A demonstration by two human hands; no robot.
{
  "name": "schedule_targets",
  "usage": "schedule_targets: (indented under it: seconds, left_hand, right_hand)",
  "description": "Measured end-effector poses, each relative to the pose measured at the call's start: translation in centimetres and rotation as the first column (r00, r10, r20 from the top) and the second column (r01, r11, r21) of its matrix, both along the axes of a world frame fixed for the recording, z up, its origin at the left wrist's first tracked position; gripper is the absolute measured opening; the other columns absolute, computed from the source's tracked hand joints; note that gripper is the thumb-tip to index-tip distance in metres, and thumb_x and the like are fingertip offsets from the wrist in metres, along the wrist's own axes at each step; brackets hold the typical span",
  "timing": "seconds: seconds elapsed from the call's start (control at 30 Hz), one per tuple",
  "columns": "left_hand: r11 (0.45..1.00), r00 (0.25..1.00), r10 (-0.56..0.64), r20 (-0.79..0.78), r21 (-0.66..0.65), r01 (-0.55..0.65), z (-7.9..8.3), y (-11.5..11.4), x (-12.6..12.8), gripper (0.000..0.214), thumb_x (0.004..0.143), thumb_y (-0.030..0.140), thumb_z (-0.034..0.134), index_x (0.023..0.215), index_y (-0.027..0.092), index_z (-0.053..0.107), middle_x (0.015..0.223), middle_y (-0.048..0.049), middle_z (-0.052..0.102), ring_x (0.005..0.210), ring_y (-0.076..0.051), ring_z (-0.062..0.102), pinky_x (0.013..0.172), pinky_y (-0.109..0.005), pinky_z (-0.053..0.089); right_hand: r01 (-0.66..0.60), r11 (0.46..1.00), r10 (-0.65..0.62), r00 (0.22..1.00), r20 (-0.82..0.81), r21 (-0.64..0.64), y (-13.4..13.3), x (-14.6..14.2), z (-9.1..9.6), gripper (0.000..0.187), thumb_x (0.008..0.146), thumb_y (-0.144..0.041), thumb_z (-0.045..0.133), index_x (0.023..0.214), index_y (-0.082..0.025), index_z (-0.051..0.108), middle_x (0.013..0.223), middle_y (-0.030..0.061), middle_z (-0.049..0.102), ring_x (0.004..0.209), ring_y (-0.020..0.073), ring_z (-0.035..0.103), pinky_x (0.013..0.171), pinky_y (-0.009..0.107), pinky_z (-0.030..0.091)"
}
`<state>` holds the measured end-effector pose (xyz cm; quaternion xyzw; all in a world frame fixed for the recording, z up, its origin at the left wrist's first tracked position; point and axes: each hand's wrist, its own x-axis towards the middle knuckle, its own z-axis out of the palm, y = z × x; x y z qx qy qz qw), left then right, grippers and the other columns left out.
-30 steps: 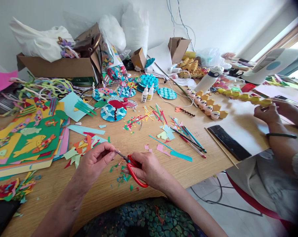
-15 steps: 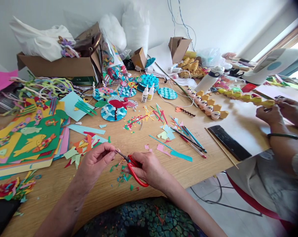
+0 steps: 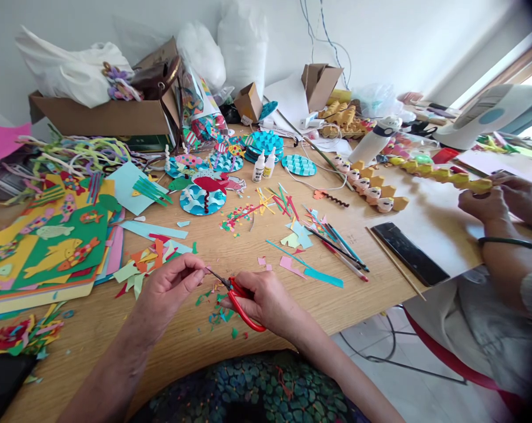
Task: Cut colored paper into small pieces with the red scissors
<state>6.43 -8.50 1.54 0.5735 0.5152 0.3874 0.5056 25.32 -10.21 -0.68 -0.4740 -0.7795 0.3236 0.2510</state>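
Observation:
My right hand (image 3: 263,296) grips a pair of red-handled scissors (image 3: 247,311), whose dark blades point left. The blade tips reach the fingertips of my left hand (image 3: 175,285). Thumb and forefinger of that hand are pinched together; whatever sits between them is too small to make out. Beneath the scissors, tiny paper clippings (image 3: 219,314) in green, blue and red lie scattered on the wooden table (image 3: 169,364). Orange, red and pale green paper scraps (image 3: 151,258) are just beyond my left hand.
Left lie coloured sheets with paper fish (image 3: 67,252). Behind are blue paper discs (image 3: 203,202) and two glue bottles (image 3: 259,166). Pencils (image 3: 345,249), a phone (image 3: 409,252) and a wooden stick (image 3: 395,264) lie right. Another person's hands (image 3: 490,202) hold a yellow egg-carton strip (image 3: 446,174).
My hands and the scissors hold almost the same pose, with only a very slight shift. The other person's hands have moved a little.

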Motion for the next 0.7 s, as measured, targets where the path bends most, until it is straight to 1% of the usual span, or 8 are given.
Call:
schedule_targets:
  seconds: [0.13,0.27,0.33,0.43,0.53,0.6,0.67,0.7]
  left_hand:
    - [1.000,1.000,0.010,-0.007,0.000,-0.010,-0.1,0.1,0.0,0.010,0.072,0.029,0.058,0.072,0.019,0.061,0.060,0.0032,0.050,0.055,-0.010,0.044,0.047,-0.019,0.035]
    - [0.998,0.999,0.053,-0.009,0.030,-0.053,-0.5,0.3,-0.3,0.011,0.075,0.029,0.056,0.072,0.019,0.058,0.062,0.0027,0.051,0.062,-0.011,0.048,0.057,-0.020,0.039]
    - [0.997,0.998,0.064,-0.024,0.032,-0.063,-0.6,0.3,-0.3,0.013,0.076,0.031,0.056,0.072,0.019,0.058,0.063,0.0023,0.051,0.062,-0.012,0.047,0.057,-0.021,0.039]
    - [0.998,0.996,0.068,-0.062,0.012,-0.068,-0.6,0.4,-0.3,0.016,0.075,0.034,0.056,0.071,0.019,0.057,0.062,0.0019,0.049,0.061,-0.013,0.047,0.055,-0.022,0.038]
    - [0.999,0.994,0.054,-0.099,0.008,-0.054,-0.6,1.0,-0.2,0.018,0.073,0.036,0.056,0.070,0.019,0.057,0.060,0.0028,0.049,0.059,-0.013,0.046,0.055,-0.022,0.037]
    - [1.000,0.987,0.003,-0.158,0.024,0.001,-0.7,2.0,0.0,0.017,0.073,0.037,0.055,0.070,0.020,0.057,0.059,0.0035,0.048,0.058,-0.013,0.046,0.055,-0.022,0.037]
    - [0.993,0.956,-0.076,-0.283,0.065,0.098,-0.9,3.7,0.4,0.017,0.074,0.036,0.052,0.070,0.020,0.056,0.060,0.0031,0.050,0.059,-0.014,0.047,0.056,-0.023,0.036]
    - [0.984,0.924,-0.116,-0.366,0.088,0.158,-1.1,4.8,0.7,0.016,0.075,0.035,0.049,0.071,0.020,0.056,0.062,0.0026,0.052,0.061,-0.015,0.048,0.057,-0.024,0.036]
  right_hand:
    - [0.005,1.000,-0.005,1.000,-0.004,-0.020,0.1,0.0,-0.1,0.041,0.080,-0.050,0.053,0.058,-0.015,0.048,0.050,-0.0059,0.035,0.045,0.0052,0.030,0.044,0.018,0.021]
    - [-0.086,0.992,0.087,0.996,0.005,-0.097,0.0,0.1,0.0,0.038,0.081,-0.048,0.054,0.062,-0.015,0.050,0.054,-0.0056,0.040,0.047,0.0051,0.032,0.045,0.018,0.022]
    - [-0.122,0.983,0.128,0.991,0.032,-0.139,-0.1,0.3,0.1,0.035,0.081,-0.046,0.055,0.065,-0.016,0.052,0.055,-0.0057,0.042,0.047,0.0052,0.033,0.045,0.019,0.022]
    - [-0.094,0.978,0.109,0.992,0.071,-0.187,-0.2,0.5,0.0,0.033,0.081,-0.045,0.054,0.066,-0.016,0.053,0.055,-0.0057,0.042,0.048,0.0058,0.033,0.045,0.019,0.022]
    - [-0.099,0.973,0.111,0.993,0.047,-0.209,-0.3,0.8,-0.4,0.034,0.081,-0.046,0.054,0.065,-0.016,0.052,0.054,-0.0059,0.041,0.048,0.0062,0.033,0.046,0.019,0.023]
    - [-0.046,0.981,0.054,0.998,0.037,-0.189,-0.3,1.0,-0.9,0.034,0.081,-0.044,0.053,0.062,-0.016,0.049,0.053,-0.0060,0.040,0.048,0.0064,0.033,0.046,0.019,0.023]
    - [0.099,0.988,-0.095,0.995,0.042,-0.118,-0.1,1.2,-1.4,0.033,0.082,-0.041,0.052,0.060,-0.017,0.045,0.052,-0.0055,0.039,0.048,0.0072,0.033,0.047,0.020,0.023]
    - [0.168,0.983,-0.166,0.986,0.032,-0.072,0.0,1.4,-1.7,0.033,0.082,-0.040,0.051,0.059,-0.017,0.042,0.052,-0.0052,0.038,0.049,0.0076,0.033,0.047,0.020,0.023]
